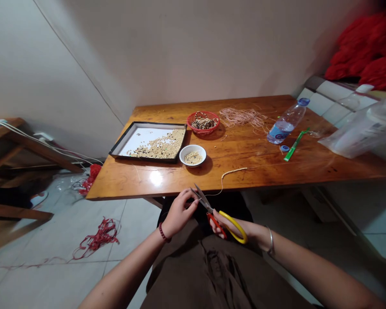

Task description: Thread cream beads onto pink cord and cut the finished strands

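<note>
Our left hand (179,213) pinches the thread (221,185) of a bead strand (234,172); our right hand (236,226) curls tightly around the scissors (209,207), just beside it.

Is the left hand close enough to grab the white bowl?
Probably yes: the left hand is at the near edge of the table, and nothing stands between it and the bowl.

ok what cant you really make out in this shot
In the head view:
Yellow-handled scissors: the thread is too fine to tell if the blades are on it.
Red pile: blurred, cut off by the top right edge.
Clear plastic bag: cut off by the right edge, print unreadable.
Red basket: contents too small to tell apart.
</note>
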A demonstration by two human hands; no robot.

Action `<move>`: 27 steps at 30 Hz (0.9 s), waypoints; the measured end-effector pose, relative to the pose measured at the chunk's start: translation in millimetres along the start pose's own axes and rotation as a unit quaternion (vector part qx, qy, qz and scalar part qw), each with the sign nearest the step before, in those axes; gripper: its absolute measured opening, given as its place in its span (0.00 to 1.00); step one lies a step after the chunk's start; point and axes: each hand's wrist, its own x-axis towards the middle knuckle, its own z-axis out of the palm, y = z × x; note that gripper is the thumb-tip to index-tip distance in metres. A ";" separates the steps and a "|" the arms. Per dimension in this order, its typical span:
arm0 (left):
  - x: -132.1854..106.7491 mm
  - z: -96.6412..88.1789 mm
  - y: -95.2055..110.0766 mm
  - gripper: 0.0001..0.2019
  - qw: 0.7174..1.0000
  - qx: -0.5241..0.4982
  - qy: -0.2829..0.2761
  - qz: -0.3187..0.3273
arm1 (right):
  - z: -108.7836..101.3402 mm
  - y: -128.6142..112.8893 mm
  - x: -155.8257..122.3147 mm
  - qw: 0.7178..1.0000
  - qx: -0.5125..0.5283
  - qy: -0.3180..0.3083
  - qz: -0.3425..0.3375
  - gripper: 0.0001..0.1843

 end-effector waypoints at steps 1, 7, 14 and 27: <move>0.0 -0.4 0.1 0.06 1.000 -0.002 0.002 0.000 | 0.2 1.0 1.4 1.000 0.005 0.000 0.001 0.38; -0.1 -1.7 0.3 0.05 1.000 -0.003 0.015 0.000 | 4.8 5.1 7.1 0.999 0.032 -0.009 0.001 0.37; 0.0 -3.2 1.8 0.06 1.000 0.008 0.011 -0.002 | 8.1 6.5 8.2 0.999 0.029 -0.016 -0.015 0.36; 1.1 -2.7 6.8 0.06 1.000 0.006 0.008 -0.002 | 3.5 5.8 7.1 0.996 0.062 -0.058 0.014 0.36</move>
